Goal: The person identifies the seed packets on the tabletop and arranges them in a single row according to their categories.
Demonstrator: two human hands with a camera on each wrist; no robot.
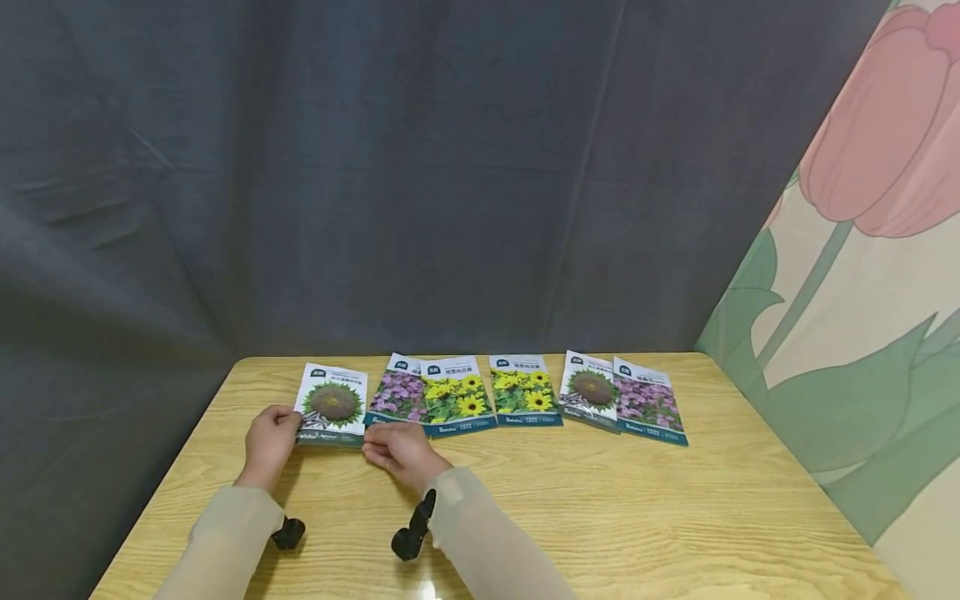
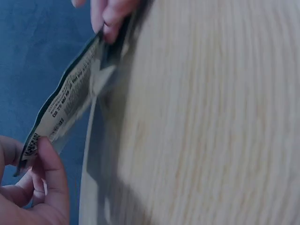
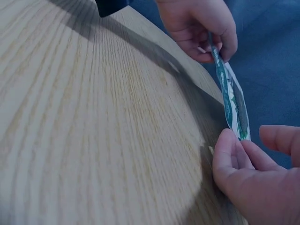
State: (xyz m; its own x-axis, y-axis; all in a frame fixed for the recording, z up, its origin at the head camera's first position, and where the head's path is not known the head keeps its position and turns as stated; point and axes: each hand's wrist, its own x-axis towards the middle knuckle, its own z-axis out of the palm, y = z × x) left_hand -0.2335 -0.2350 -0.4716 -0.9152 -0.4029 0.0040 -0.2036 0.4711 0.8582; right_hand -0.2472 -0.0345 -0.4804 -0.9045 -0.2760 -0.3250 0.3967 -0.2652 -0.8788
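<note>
sunflower seed packet (image 1: 333, 403), long axis pointing away, was between left hand (image 1: 269, 443) and right hand (image 1: 405, 454), both pinching it.

Right sleeve (image 1: 498, 546): long, plain, pale beige, terminating at the right cuff (image 1: 452, 492). Left sleeve (image 1: 225, 546): matching beige, well left of the right cuff. Right wrist unit (image 1: 408, 543): black, elongated, round-ended, just left of the right cuff. Left wrist unit (image 1: 289, 533): black, compact, rounded, farther left of that cuff. Right hand (image 1: 405, 454) and left hand (image 1: 268, 443): bare.
</note>
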